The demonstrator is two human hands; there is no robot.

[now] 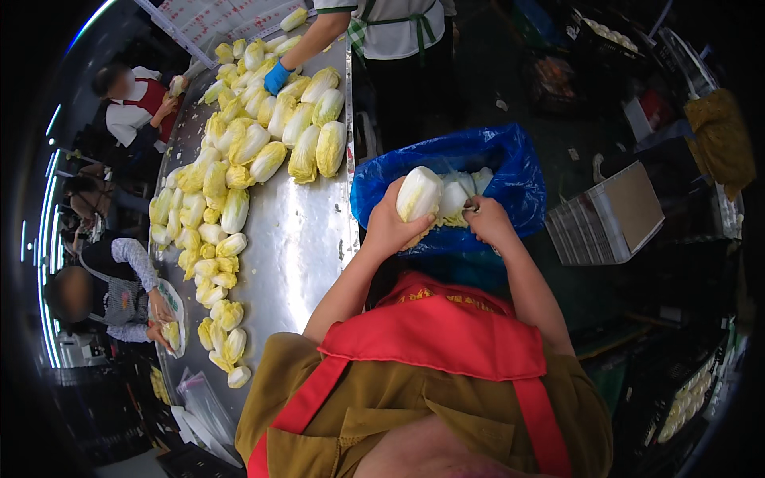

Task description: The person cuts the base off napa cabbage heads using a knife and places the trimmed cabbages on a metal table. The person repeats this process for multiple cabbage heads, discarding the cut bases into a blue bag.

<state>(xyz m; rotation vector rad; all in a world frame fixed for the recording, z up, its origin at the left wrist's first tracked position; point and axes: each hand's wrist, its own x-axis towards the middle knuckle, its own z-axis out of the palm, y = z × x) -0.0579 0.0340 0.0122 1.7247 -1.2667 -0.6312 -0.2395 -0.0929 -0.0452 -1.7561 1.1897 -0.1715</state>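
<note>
My left hand point(389, 222) grips a napa cabbage point(420, 192) by its side, with the pale stem end turned up. The cabbage is held over a bin lined with a blue plastic bag point(519, 156). To its right, my right hand point(487, 222) is closed around the handle of what looks like a knife point(472, 207); its blade is blurred. The blade side points away from me, over the liner. Pale cut cabbage leaves point(483, 178) lie inside the bin, partly hidden behind both hands.
Many napa cabbages point(248, 143) cover the steel table point(281, 239) at left. Across it stand a person in a red apron point(152, 95) and one handling a bag point(173, 316). A blue-gloved hand point(277, 77) reaches in from the far end. A cardboard box point(606, 215) stands right.
</note>
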